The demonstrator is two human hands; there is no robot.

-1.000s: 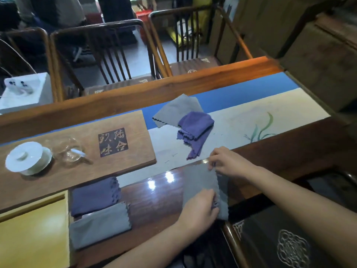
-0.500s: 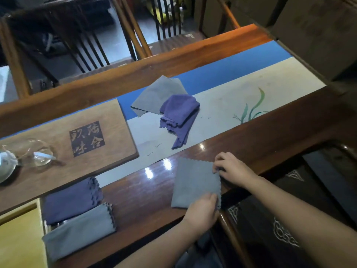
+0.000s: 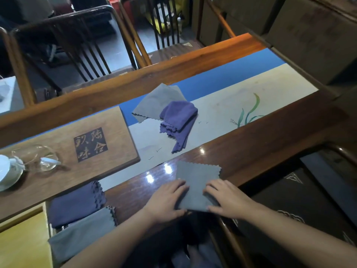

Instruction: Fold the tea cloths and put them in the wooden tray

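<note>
With my left hand and right hand flat, ungripping, on the grey cloth, I'd press the crease sharp, edges aligned.

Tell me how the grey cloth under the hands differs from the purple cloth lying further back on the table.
The grey cloth lies flat and squared up on the glossy wood; the purple cloth sits crumpled on the painted runner. Both hands, left hand and right hand, press on the grey one; nothing touches the purple one. Both have zigzag edges.
</note>
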